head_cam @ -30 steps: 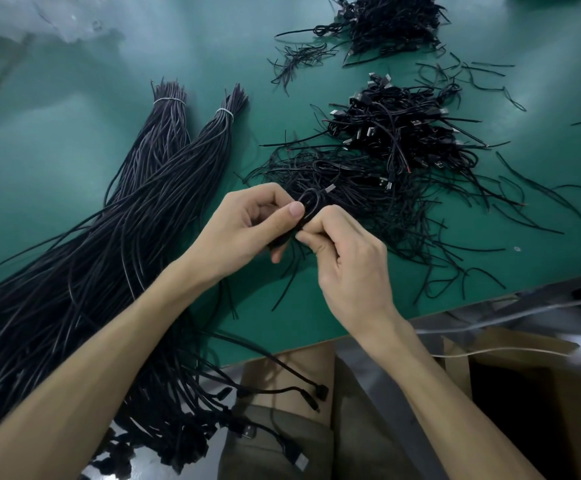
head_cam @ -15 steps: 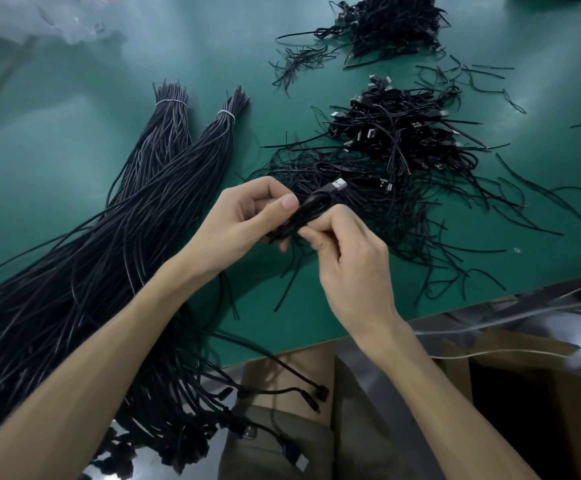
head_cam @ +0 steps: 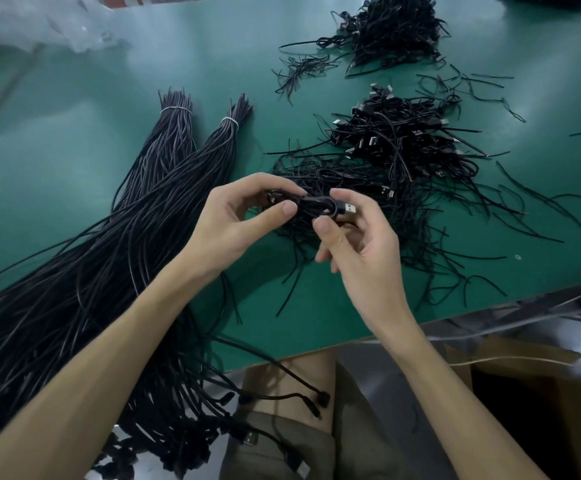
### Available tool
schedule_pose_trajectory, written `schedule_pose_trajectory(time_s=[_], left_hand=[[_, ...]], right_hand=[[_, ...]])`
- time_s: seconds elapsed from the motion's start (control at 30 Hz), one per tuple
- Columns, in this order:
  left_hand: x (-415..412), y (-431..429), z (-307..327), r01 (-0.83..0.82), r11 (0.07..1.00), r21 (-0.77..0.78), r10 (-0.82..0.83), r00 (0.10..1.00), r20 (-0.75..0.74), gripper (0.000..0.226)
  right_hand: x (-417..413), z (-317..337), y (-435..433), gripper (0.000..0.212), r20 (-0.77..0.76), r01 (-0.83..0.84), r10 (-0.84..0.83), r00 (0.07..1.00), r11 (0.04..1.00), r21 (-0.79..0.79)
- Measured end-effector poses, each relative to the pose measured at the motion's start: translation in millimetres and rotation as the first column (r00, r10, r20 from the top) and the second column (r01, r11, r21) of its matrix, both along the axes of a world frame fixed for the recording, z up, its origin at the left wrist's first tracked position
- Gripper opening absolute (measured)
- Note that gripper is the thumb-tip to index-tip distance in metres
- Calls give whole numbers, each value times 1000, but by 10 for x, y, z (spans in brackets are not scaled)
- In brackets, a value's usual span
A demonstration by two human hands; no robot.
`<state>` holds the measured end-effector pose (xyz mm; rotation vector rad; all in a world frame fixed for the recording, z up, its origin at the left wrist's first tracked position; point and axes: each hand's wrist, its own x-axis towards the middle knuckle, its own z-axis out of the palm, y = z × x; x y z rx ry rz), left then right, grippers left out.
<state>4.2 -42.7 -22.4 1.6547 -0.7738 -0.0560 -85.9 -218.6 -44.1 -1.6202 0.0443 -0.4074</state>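
Black cable (head_cam: 317, 204), folded into a small bundle, sits above the green table (head_cam: 74, 150). The left grip (head_cam: 244, 216) pinches one end and the right grip (head_cam: 358, 251) pinches the plug end, so the loops cannot spring apart.

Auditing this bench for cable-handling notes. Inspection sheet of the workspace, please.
Surface: green table mat, reaching the near edge.
Job's things: coiled USB cable held above the mat, its USB-A plug poking out right.
Clutter: loose black ties scattered right; near heap of coiled cables and far heap behind.
Grips: left hand pinches the coil's left end; right hand pinches beside the plug.
Cables: banded bundles of long cables lie left, ends hanging off the near edge.
Surroundings: cardboard box lower right; clear plastic bag far left.
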Motion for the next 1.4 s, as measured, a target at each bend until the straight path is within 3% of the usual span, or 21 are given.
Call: schedule_pose_trajectory(time_s=[0.23, 0.47, 0.73, 1.23, 1.4], left_hand=[[-5, -26, -36, -45, 999, 24, 44, 999, 31, 21], [87, 36, -61, -124, 990, -73, 125, 992, 11, 17], [161, 99, -73, -328, 937, -123, 324, 945, -51, 10], [169, 165, -115, -463, 884, -64, 453, 882, -129, 19], [141, 115, -93, -436, 898, 61, 439, 896, -65, 19]], right_hand=[[-2, -19, -20, 12, 74, 48, -51, 996, 998, 48], [18, -57, -83, 22, 41, 170, -182, 982, 964, 204], [34, -74, -96, 17, -2, 186, -191, 982, 953, 241], [-6, -62, -100, 27, -59, 139, -129, 990, 964, 228], [-7, 8, -151, 27, -165, 174, -133, 977, 948, 267]])
